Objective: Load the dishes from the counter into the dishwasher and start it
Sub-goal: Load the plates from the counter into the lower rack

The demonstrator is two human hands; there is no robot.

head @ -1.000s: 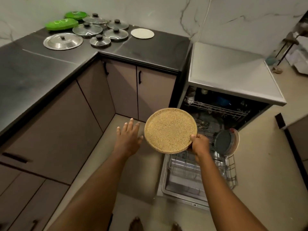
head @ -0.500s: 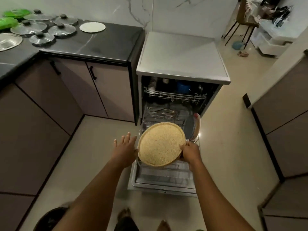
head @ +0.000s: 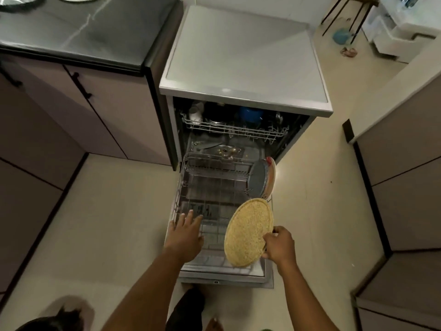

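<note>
My left hand point(head: 186, 232), fingers spread, has moved over the lower rack point(head: 210, 187). The speckled plate point(head: 248, 232) is now turned on edge above the rack's right side, rim pinched by my right hand point(head: 279, 244); slotting it seems next.

A dark counter point(head: 95, 32) tops mauve cabinets point(head: 124, 111) on my left. Pale floor point(head: 107, 223) lies under me, more cabinets point(head: 405, 187) on my right.

right hand point(head: 279, 244) gripping speckled plate point(head: 248, 231), over lower rack point(head: 214, 185)
</note>
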